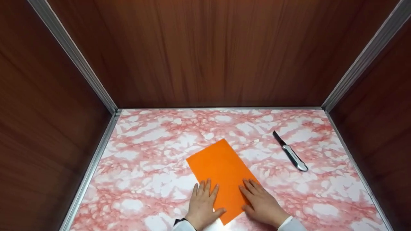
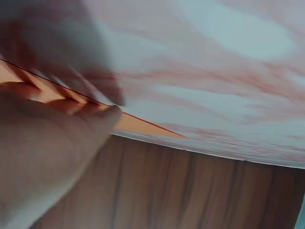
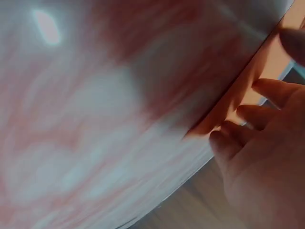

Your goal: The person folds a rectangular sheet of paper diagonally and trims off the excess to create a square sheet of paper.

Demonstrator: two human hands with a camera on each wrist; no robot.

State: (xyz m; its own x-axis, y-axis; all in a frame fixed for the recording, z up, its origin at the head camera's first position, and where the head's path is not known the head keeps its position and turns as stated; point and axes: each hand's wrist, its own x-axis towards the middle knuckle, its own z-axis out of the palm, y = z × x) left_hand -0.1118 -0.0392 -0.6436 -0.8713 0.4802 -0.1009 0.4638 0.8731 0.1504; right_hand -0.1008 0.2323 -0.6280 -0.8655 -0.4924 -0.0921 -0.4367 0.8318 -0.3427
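Firstly, one smooth orange rectangular sheet (image 1: 224, 170), lying askew on a pink-and-white marbled tabletop (image 1: 144, 179). Left hand (image 1: 203, 205): fingers spread wide on the sheet's left edge. Right hand (image 1: 261, 205): fingers extended, sheet's right edge. Beyond, rightward: slim knife (image 1: 291, 154), dark blade, silver-and-black handle.

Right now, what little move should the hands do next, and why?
Perhaps the left hand and right hand should turn the thin orange rectangular sheet slightly clockwise: it lies slanted on the pink-and-white marbled table, and they rest at its two long edges.
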